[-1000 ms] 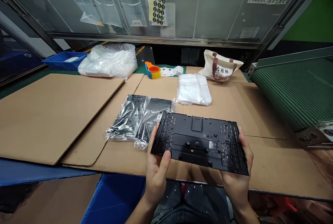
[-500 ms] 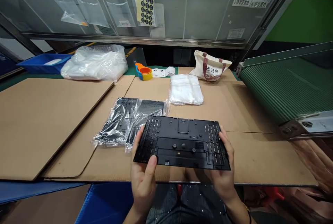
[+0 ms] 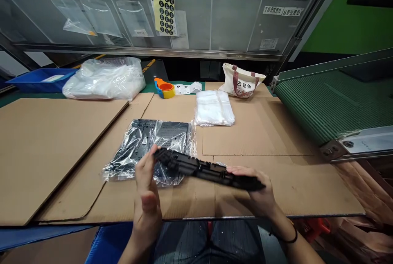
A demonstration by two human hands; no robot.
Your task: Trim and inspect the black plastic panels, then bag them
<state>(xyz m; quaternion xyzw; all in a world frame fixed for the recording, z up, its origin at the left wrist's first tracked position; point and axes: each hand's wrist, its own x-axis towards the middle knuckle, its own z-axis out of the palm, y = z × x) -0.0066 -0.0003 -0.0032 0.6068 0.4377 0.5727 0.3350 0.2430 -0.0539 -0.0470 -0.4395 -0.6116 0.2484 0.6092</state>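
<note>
1. Bagged black panels point(image 3: 145, 141) lay on cardboard point(image 3: 260, 137), stacked translucent bags point(image 3: 214, 108) behind-right of them.
2. Front-right, partly hiding them, a blurred black plate point(image 3: 208, 171) tilted edge-on.
3. Left hand point(image 3: 147, 204), spread, touched it; right hand point(image 3: 262, 196) gripped it.

Thin blk wristband point(image 3: 294, 239), R arm point(image 3: 303, 251); dk trousers point(image 3: 181, 241) w/ pale specks.

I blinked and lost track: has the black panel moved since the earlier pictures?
Yes, the black panel has tipped nearly edge-on and shifted slightly left against the white bundle.
</note>
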